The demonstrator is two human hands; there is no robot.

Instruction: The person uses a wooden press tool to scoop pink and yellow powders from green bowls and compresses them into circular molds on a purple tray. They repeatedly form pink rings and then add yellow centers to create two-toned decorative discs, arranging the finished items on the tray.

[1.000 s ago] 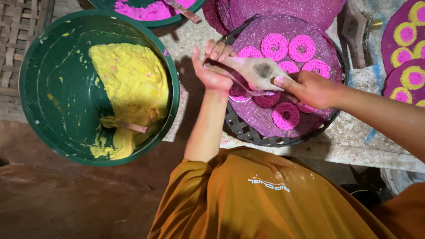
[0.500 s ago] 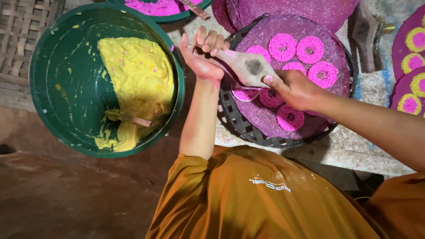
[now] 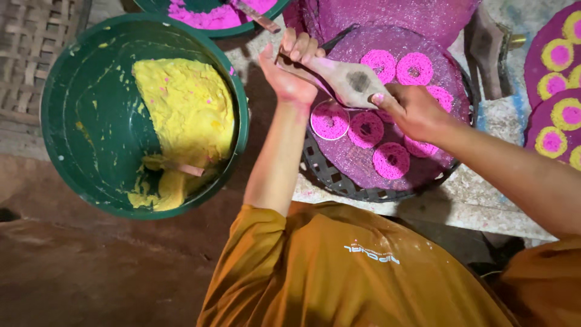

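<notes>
Pink rings [image 3: 365, 129] of wet paste lie on a round purple mat on a dark woven tray [image 3: 339, 181], right under the two hands. Each ring is round with a dip in the middle. One pink disc with a white edge [image 3: 330, 120] sits just below the left hand, at the near left of the mat. More pink rings lie at the far side of the mat, past the hands.

A flat wooden paddle [image 3: 348, 77] is held over the mat, between the two hands. It is pale with a dark smudge in the middle and pink smears near its ends.

The left hand [image 3: 292, 66] is up at the far end of the paddle. Its fingers are bent and closed over the paddle's tip, and the palm is stained pink. A thin dark stick pokes out past those fingers.

The right hand [image 3: 414, 109] is closed around the near end of the paddle. Its thumb presses on top of the wood, and its nail is pink. This hand hangs just above the pink rings in the middle of the mat and hides part of some of them.

To the left stands a big green tub [image 3: 72, 121] with yellow paste [image 3: 184, 115] piled on one side. A small stick lies in the yellow paste. At the top edge is another green tub with pink paste [image 3: 212, 15]. Far right, more mats hold yellow rings with pink middles [image 3: 560, 54]. The person wears an orange shirt [image 3: 339, 272].
</notes>
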